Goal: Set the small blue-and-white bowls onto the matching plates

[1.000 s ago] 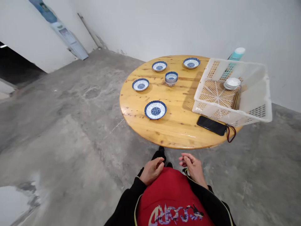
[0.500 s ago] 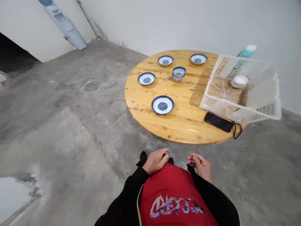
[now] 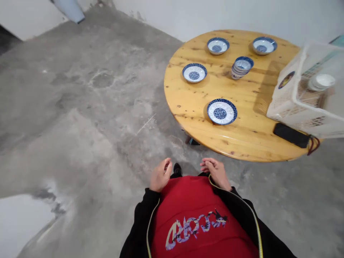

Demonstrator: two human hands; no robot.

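Observation:
My left hand (image 3: 160, 175) hovers in front of my red shirt, fingers loosely bent and apart from the thumb, with nothing in it. On the other side, my right hand (image 3: 216, 172) is likewise empty, its fingers slightly curled and parted, a little short of the round wooden table's (image 3: 249, 147) near edge. Closest to the hands lies a blue-and-white plate (image 3: 221, 111). Three similar dishes stand further back: a left one (image 3: 194, 73), a far one (image 3: 218, 46) and a far-right one (image 3: 264, 46). Among them stands a stack of bowls (image 3: 239, 73). Neither hand touches any dish.
A white plastic crate (image 3: 285, 96) stands at the table's right side, with small white dishes (image 3: 321, 83) inside. Beside it, near the edge, lies a black phone (image 3: 291, 135) with a dark red strap. Grey concrete floor (image 3: 107, 143) stretches to the left.
The view has swung left and down, so the table and dishes appear further right. My left hand has turned more upright and shifted left in view. Both hands remain empty; the dishes have not moved.

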